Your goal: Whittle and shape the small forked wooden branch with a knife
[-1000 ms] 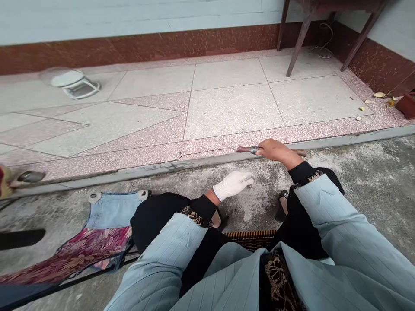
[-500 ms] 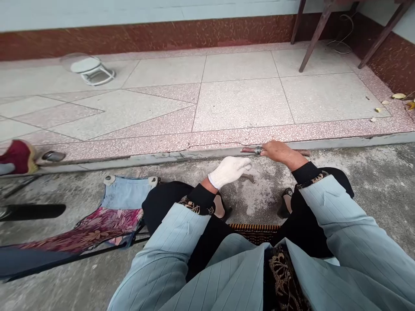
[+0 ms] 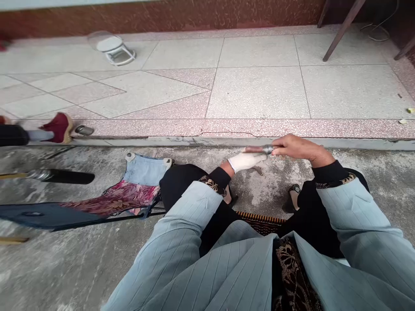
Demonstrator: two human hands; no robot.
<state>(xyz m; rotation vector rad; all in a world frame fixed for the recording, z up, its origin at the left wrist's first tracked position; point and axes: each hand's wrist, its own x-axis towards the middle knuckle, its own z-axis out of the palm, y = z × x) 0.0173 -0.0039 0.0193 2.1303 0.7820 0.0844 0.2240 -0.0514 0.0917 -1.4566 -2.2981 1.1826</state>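
My bare right hand point(image 3: 296, 147) is closed round a thin dark rod with a silver metal band point(image 3: 266, 149), held level just above the concrete ground in front of the tiled step. My left hand point(image 3: 245, 160) wears a white knit glove and reaches up to the rod's left end, fingers touching it beside the band. Both hands sit between my knees, above a pale scuffed patch of concrete point(image 3: 259, 190).
A folding stool with a floral and denim fabric seat point(image 3: 129, 194) lies on its side at the left. A long dark blade point(image 3: 58, 176) rests on the ground beyond it. Another person's red slipper point(image 3: 60, 127) stands on the step. A clear dome and white stand point(image 3: 112, 46) sit on the tiles.
My gloved left hand rose from the ground to the rod's left end. My right hand drew the rod nearer to me. The view swung left and down.
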